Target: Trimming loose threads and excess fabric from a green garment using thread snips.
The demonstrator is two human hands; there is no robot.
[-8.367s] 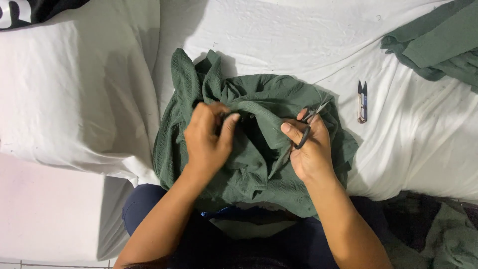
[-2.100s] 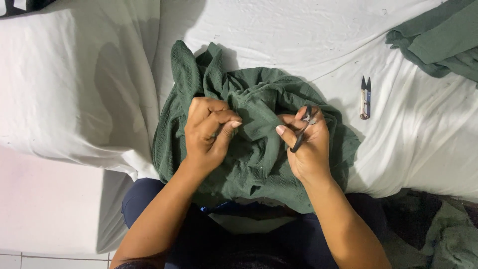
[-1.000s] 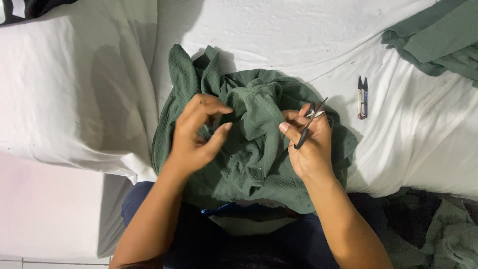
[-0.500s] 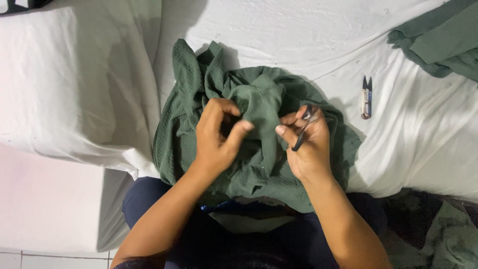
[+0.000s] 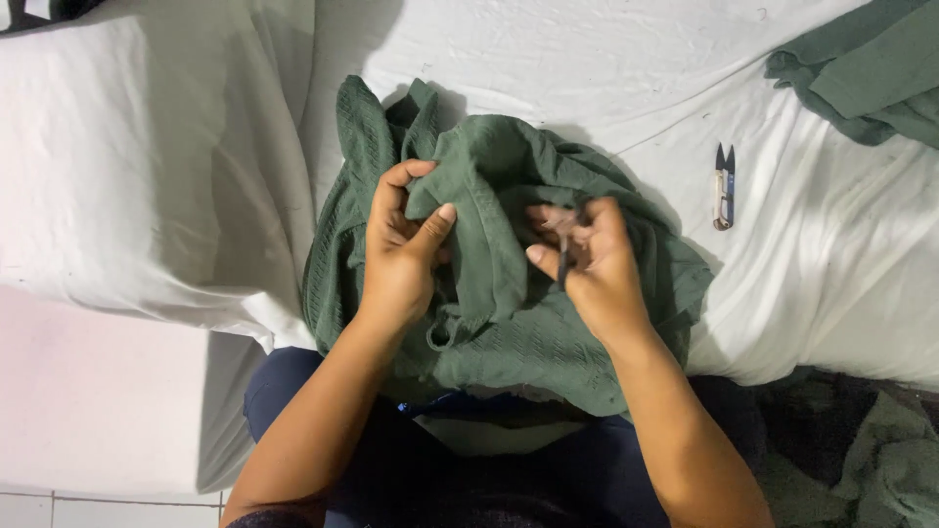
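Left hand (image 5: pixel 401 254) pinches a fold of green garment (image 5: pixel 489 284) — right hand (image 5: pixel 587 264) closed around a snipper (image 5: pixel 565 256); spare snips (image 5: pixel 723 186) on bed.

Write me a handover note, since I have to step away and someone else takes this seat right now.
Left hand: pinches a fold of the green knit garment between thumb and fingers, lifting it.
Right hand: grips a small dark cutting tool against the same fold; its tip is hidden in the cloth.
The garment lies bunched on the white sheet at the lap edge. A spare thread snipper lies on the sheet to the right; another green cloth sits at the far right corner.
Done: cannot tell how much is trimmed.
Left: the fold in hand looks unfinished.
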